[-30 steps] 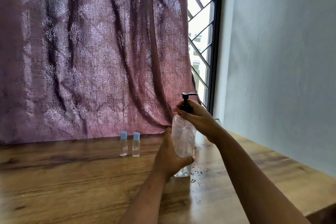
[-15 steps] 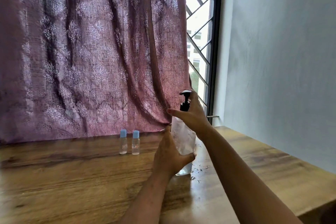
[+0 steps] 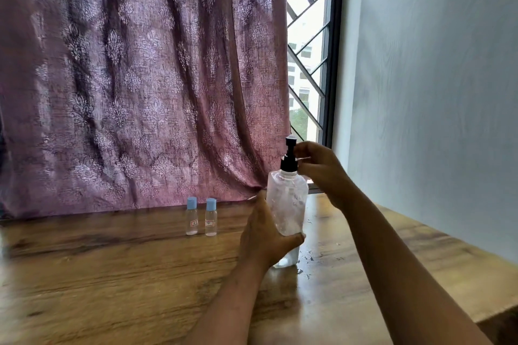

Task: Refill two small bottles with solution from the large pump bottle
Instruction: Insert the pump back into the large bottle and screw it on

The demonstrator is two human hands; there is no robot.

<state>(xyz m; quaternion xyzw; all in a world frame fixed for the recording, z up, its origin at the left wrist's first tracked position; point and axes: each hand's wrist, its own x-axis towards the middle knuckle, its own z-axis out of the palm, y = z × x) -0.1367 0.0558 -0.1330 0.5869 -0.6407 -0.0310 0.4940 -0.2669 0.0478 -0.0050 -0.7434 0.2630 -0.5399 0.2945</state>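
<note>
A wooden table point(image 3: 112, 274) with a dark, streaked grain fills the lower part of the view, and daylight is reflected as a pale sheen toward its right edge. Behind its far edge a purple curtain point(image 3: 134, 78) with a pale floral pattern is hung in deep folds, and the left and middle of the view are covered by it. To the right of the curtain a strip of window point(image 3: 307, 64) is left uncovered, crossed by dark diagonal bars, and bright daylight and a building outside are seen through it. The right side is taken up by a plain, pale grey-blue wall point(image 3: 434, 78).

left hand point(image 3: 262, 235) grips pump bottle point(image 3: 286, 204)
</note>
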